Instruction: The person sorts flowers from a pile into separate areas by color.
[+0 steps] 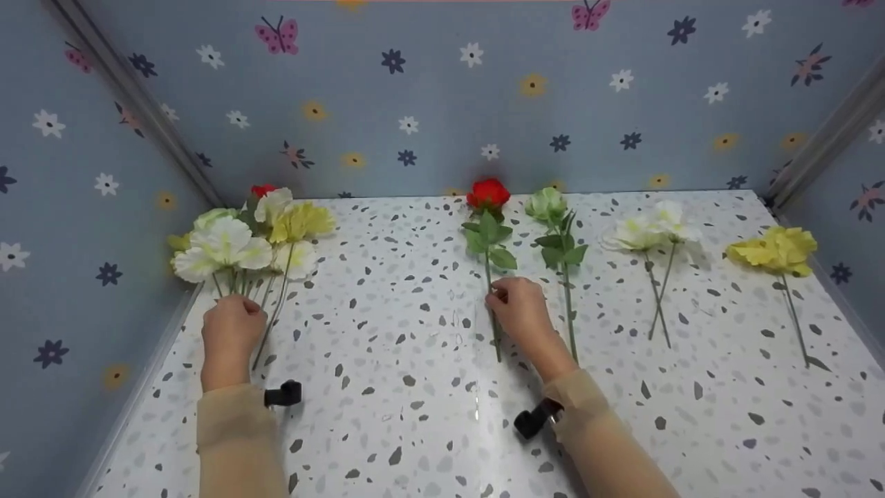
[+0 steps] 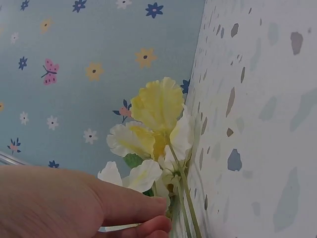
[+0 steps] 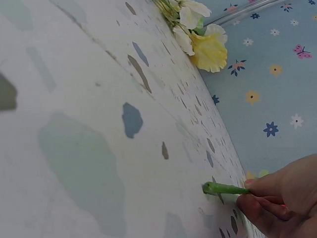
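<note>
At the left, my left hand (image 1: 234,332) is curled round stems below a bunch of artificial flowers. White flowers (image 1: 225,245) lead the bunch, with a yellow flower (image 1: 304,220) and a bit of red behind; the yellow flower's stem runs outside the hand. In the left wrist view, thumb and fingers meet near the stems, partly hiding them. My right hand (image 1: 527,315) pinches the green stem of a red rose (image 1: 489,196) lying near the back wall. The stem's cut end (image 3: 210,188) pokes out from the fingertips in the right wrist view.
Right of the red rose lie a pale green rose (image 1: 547,205), two white flowers (image 1: 639,234) with crossed stems, and a yellow flower (image 1: 778,250). Patterned walls (image 1: 442,90) enclose the speckled table (image 1: 387,415) at the back and sides.
</note>
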{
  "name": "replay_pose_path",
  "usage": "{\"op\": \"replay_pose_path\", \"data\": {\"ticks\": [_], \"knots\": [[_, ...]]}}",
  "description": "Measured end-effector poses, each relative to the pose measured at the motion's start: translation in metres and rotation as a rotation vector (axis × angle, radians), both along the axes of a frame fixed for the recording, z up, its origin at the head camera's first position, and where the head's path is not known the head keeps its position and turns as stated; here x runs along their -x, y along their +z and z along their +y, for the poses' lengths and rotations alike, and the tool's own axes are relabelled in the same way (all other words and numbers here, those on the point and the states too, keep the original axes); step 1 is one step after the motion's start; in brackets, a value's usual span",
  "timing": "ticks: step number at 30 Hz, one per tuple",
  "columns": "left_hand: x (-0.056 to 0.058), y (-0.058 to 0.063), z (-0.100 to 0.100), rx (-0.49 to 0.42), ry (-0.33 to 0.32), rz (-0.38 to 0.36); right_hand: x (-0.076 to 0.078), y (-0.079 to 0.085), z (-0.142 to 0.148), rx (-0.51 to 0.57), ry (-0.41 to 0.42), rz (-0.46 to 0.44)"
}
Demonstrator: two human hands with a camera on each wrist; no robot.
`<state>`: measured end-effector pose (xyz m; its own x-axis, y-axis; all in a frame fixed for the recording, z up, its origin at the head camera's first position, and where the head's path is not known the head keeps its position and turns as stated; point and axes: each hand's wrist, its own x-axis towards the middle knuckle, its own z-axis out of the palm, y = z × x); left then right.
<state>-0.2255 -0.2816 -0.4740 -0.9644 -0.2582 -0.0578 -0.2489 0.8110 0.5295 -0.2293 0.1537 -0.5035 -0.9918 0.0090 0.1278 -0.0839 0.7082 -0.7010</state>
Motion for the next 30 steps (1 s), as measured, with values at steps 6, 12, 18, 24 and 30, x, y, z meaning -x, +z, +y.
{"op": "replay_pose_path", "data": {"ticks": [6,12,18,24,30], "knots": [[-0.002,-0.003,-0.002,0.042,-0.043,-0.075,-0.003,-0.001,-0.002,-0.001,-0.002,0.027],[-0.005,0.001,0.001,0.015,-0.059,-0.169,-0.005,-0.002,-0.003,-0.019,0.013,0.048],[-0.007,0.005,0.002,0.0,-0.094,-0.214,-0.003,0.0,-0.005,-0.048,-0.019,0.061],[-0.005,0.008,0.004,-0.013,-0.138,-0.178,-0.003,0.002,-0.006,-0.071,-0.03,0.07],[-0.005,0.017,0.005,-0.048,-0.175,-0.134,-0.008,0.009,0.0,-0.021,-0.024,-0.005]]}}
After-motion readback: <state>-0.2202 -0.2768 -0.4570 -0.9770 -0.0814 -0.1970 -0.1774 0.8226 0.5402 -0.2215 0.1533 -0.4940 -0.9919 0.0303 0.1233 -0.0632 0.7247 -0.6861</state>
